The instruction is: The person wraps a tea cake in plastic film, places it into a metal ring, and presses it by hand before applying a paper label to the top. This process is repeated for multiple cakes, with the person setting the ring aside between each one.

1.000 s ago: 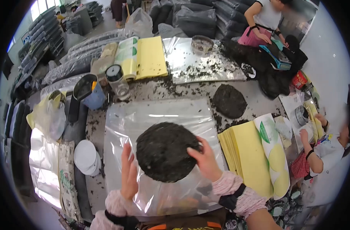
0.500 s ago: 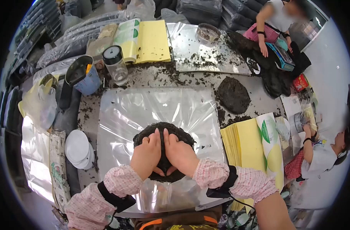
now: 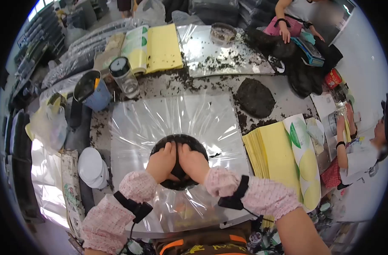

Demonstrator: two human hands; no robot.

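With our left hand point(image 3: 161, 162) and right hand point(image 3: 194, 164), we are pressing on the dark round cake point(image 3: 179, 185), which is lying at the middle of the clear sheet point(image 3: 202, 111) on the bench point(image 3: 287, 104). Equal, gentle force is probably serving best, since the sheet is wrinkling around. Whether our grip is wide or narrow, we cannot tell.

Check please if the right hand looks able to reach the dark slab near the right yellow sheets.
Probably yes. The right hand is now on the nearer dark mass, but towards the dark slab I see only flat clear film and crumbs, nothing tall in the way.
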